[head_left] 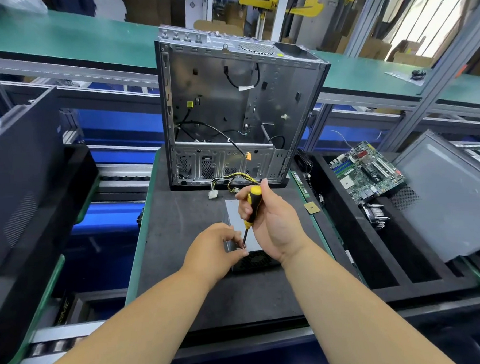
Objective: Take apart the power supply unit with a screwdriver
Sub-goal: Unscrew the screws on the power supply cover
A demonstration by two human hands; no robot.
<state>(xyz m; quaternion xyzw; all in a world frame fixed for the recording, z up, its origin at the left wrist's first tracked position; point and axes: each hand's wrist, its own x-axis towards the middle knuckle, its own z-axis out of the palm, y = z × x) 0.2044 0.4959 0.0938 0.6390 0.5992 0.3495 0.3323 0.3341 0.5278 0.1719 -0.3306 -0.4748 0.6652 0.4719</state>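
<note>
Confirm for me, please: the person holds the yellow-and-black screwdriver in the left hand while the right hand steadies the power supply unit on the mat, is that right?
Not quite: the hands are swapped. The head view shows the right hand holding the yellow-and-black screwdriver, while the left hand steadies the power supply unit on the mat.

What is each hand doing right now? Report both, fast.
Left hand: fingers pinch at the screwdriver tip, resting on the power supply.
Right hand: closed round the screwdriver handle.
</note>
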